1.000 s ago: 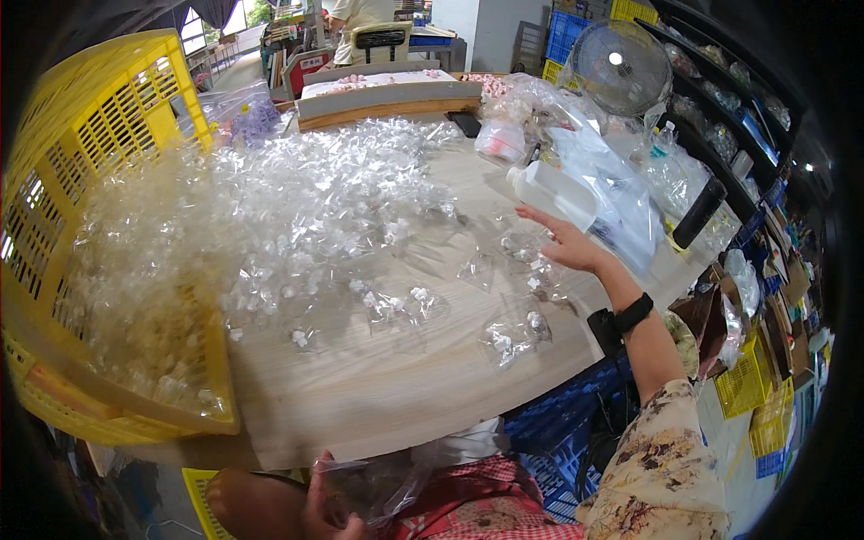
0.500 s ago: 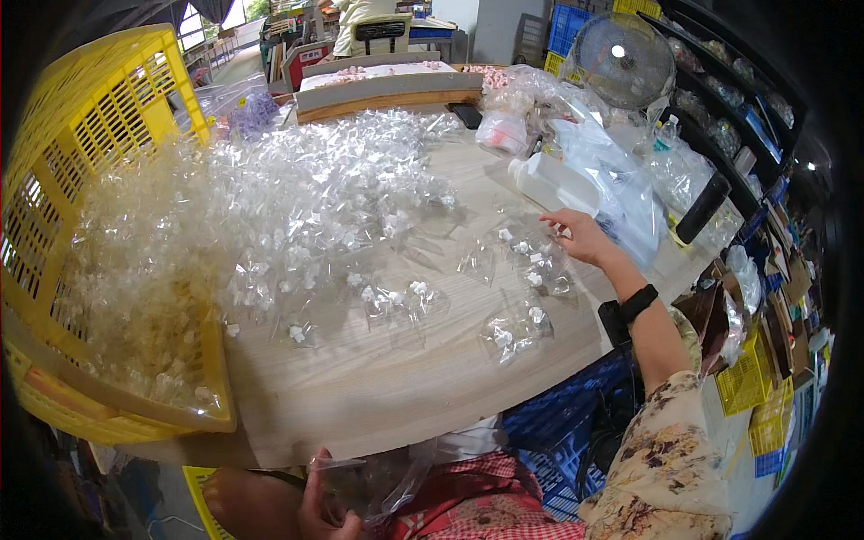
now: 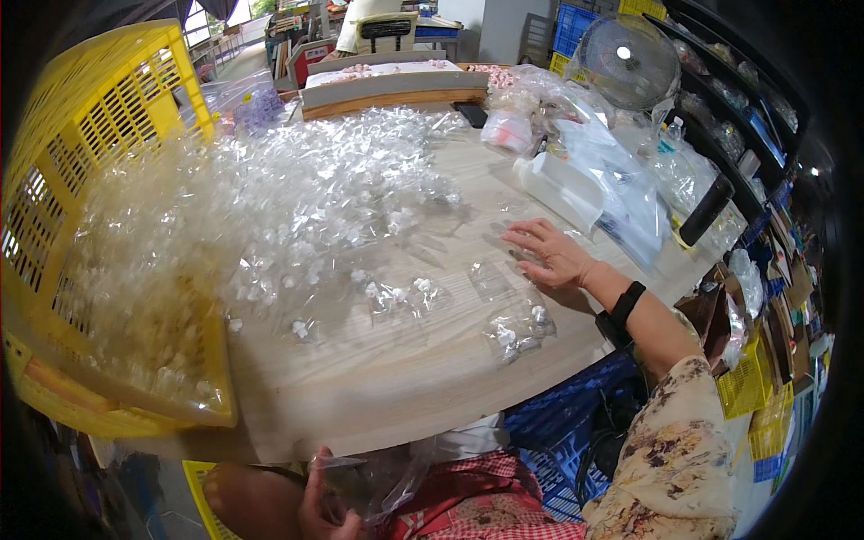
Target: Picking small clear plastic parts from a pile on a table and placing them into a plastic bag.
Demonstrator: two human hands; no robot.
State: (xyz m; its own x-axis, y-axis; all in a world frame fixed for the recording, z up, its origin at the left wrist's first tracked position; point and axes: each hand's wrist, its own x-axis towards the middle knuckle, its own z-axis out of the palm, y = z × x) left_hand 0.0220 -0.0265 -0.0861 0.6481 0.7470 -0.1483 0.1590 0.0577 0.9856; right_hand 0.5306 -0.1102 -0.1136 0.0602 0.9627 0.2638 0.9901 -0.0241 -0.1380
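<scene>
Below the table's near edge, my left hand (image 3: 326,508) has its fingers round the edge of an open clear plastic bag (image 3: 389,486). My right hand (image 3: 556,256) is palm down over the right part of the table, fingers spread, with nothing seen in its grip. Its palm hides whatever lies beneath. Just nearer to me are small clear packets with white pieces inside (image 3: 517,333), and a flat packet (image 3: 487,281) sits by the fingers. More such packets (image 3: 400,297) are left of these. A large heap of clear packets (image 3: 315,180) spreads across the left half.
A tipped yellow crate (image 3: 135,85) stands at the left, with packets spilling from it. Beyond the right hand are a white plastic jug (image 3: 560,187), plastic sheets (image 3: 621,198), a phone (image 3: 471,113) and a fan (image 3: 627,61). A wooden-edged tray (image 3: 396,94) is at the back.
My right hand has moved left and towards me, its fingers now spread over where several packets lay in view. The left hand stays in place with the plastic bag.
</scene>
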